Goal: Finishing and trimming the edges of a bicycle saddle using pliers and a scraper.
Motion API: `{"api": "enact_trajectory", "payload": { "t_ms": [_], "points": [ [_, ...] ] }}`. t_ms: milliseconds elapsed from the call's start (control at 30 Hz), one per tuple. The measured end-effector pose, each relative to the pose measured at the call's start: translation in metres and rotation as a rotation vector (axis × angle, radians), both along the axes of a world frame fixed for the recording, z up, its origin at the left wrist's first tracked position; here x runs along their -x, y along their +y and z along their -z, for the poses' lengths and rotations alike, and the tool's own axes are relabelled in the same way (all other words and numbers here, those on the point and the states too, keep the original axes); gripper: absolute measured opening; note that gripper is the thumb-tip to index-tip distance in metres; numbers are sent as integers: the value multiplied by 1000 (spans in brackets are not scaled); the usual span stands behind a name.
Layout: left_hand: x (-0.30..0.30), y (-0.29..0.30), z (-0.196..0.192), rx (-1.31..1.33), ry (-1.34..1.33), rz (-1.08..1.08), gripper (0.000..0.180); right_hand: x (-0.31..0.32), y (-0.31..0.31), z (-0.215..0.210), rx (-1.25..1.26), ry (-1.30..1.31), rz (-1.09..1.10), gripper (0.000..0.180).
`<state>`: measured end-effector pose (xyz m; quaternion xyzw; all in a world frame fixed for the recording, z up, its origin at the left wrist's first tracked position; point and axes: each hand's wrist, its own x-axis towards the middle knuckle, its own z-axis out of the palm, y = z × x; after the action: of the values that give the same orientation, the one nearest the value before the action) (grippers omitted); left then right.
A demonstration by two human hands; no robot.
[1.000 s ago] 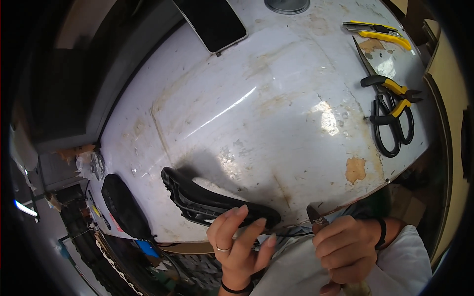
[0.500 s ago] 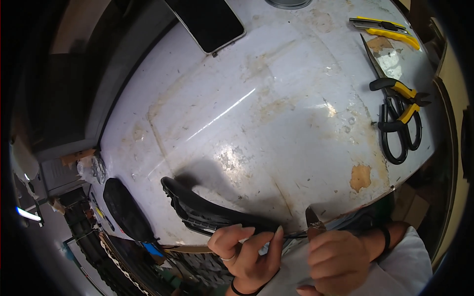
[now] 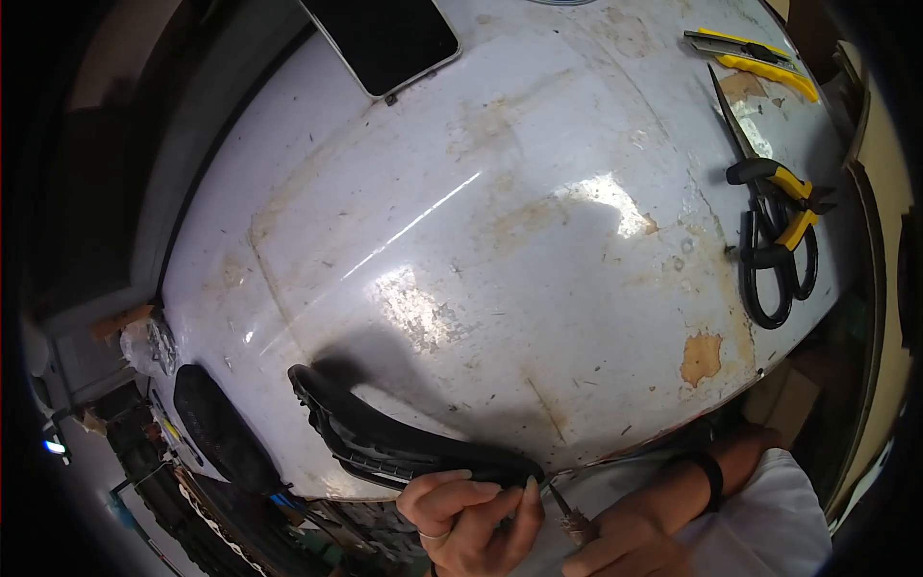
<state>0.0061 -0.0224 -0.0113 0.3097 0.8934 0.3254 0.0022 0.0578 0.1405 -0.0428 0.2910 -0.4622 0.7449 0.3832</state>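
My left hand [image 3: 468, 521] is closed on the near end of a black curved moulded part [image 3: 385, 431], pinching it between thumb and fingers. The part's far end rises to the left over the table, and ribbed or slotted detail runs along its near side. My right hand [image 3: 625, 546] is wrapped round the handle of a small pointed knife [image 3: 567, 512], whose handle looks taped. Its tip points up and left, close to the part's end by my left thumb. I cannot tell whether the blade touches it. Some right fingers fall outside the lower edge.
The worn white table [image 3: 538, 288] has stains and chipped spots. At the right lie black-handled scissors [image 3: 766, 308], yellow-and-black cutters [image 3: 793, 207] and a yellow utility knife [image 3: 755, 62]. A phone [image 3: 389, 43] lies at the back, and another black elongated piece [image 3: 221, 428] at the left.
My right hand and the knife have moved down and left, bringing the tip nearer the black part's end. The whole view has shifted slightly; my left hand keeps its hold.
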Motion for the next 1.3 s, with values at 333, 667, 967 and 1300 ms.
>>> {"api": "enact_trajectory", "payload": {
  "t_ms": [333, 667, 967, 1300],
  "points": [
    [5, -4, 7, -122, -34, 46, 23, -7, -6, -1, -201, -46, -25, 21],
    [6, -11, 17, -258, 7, 23, 24, 4, -17, 1, -287, -15, 76, 23],
    [2, -12, 23, -305, 11, 42, 22, 8, -26, -6, -262, -38, 64, 26],
    [-7, -17, 29, -323, 31, 25, 23, 14, -20, -11, -339, -27, -45, 27]
  ]
}}
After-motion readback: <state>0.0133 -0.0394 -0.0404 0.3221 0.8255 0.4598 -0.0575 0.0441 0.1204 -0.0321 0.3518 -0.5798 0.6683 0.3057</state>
